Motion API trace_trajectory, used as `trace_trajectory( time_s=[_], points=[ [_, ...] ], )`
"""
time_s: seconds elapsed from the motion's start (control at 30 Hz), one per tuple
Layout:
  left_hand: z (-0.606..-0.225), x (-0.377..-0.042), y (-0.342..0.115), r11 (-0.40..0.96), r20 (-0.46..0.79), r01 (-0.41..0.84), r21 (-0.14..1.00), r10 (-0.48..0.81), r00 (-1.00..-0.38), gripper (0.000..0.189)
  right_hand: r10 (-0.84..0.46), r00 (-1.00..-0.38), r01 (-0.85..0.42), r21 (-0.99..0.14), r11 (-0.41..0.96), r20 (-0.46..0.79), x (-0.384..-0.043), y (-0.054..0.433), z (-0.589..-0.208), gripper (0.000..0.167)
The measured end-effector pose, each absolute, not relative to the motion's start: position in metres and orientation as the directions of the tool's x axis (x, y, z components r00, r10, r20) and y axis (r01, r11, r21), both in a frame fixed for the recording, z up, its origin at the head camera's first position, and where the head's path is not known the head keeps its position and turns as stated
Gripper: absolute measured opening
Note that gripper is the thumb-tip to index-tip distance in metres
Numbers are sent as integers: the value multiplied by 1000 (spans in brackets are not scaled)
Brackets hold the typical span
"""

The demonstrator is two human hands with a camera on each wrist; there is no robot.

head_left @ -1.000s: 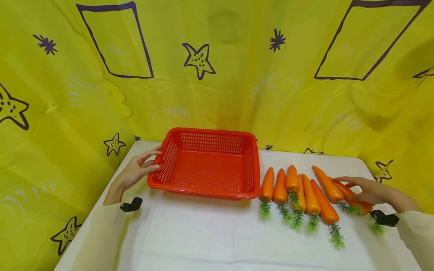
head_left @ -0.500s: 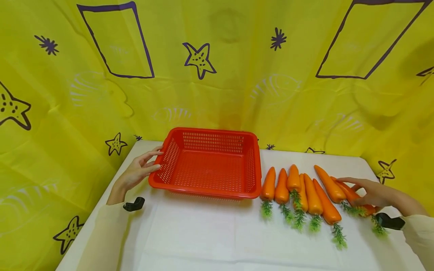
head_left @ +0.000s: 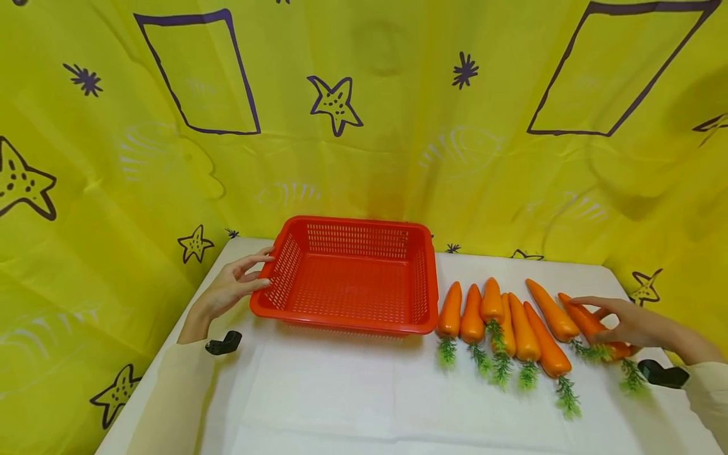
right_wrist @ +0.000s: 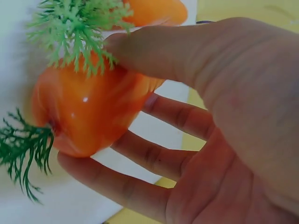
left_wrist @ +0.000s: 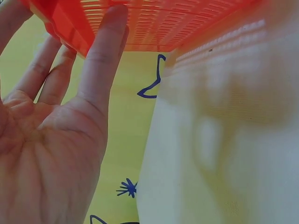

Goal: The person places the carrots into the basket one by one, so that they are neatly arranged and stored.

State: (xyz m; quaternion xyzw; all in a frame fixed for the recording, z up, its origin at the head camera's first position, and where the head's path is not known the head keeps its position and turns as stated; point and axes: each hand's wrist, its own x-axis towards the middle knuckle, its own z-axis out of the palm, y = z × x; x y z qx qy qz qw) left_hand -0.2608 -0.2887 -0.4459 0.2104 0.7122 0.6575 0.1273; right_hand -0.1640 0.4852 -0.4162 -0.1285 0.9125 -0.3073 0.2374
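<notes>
My left hand [head_left: 224, 291] touches the left side of a red slotted plastic basket [head_left: 347, 325]. Its fingers and thumb are spread along the rim; in the left wrist view the thumb [left_wrist: 99, 65] lies straight against the basket wall. Over at the right, my right hand [head_left: 639, 325] holds an orange toy carrot [head_left: 586, 319] low at the table. The right wrist view has the thumb on one side of the carrot [right_wrist: 88, 109] and the fingers on the other, its green top pointing outward. Another carrot [head_left: 552, 313] lies just left of the held one.
Several more carrots [head_left: 523, 332] with green leafy tops lie close together between the basket and my right hand. A white cloth [head_left: 318, 392] covers the table. Yellow curtains [head_left: 387, 145] with starfish drawings stand behind and at both sides.
My right hand has settled on the rightmost carrot, whose tip now shows a little more. The left hand and basket stay in place.
</notes>
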Motion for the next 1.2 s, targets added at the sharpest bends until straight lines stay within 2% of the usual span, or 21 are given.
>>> trace_trajectory(
  time_s=[0.17,0.4,0.57,0.87,1.2],
  points=[
    [-446,-258,-287,96,108,168,981,446,-888,49,-340,-876,-70,-606,792,-343,-168,485,-408,85],
    [-455,-261,-284,69,133,180,981,434,-891,44,-395,-885,-164,-626,763,-249,-176,480,-387,82],
    [-458,-261,-285,36,144,178,983,440,-886,43,-344,-905,-132,-602,787,-250,-183,467,-372,83],
    [-454,-261,-290,42,109,144,989,463,-880,45,-313,-910,-70,-643,763,-273,-194,447,-347,80],
    [-452,-263,-291,28,99,128,991,470,-877,46,-342,-912,-111,-670,734,-224,-204,428,-325,74]
  ],
)
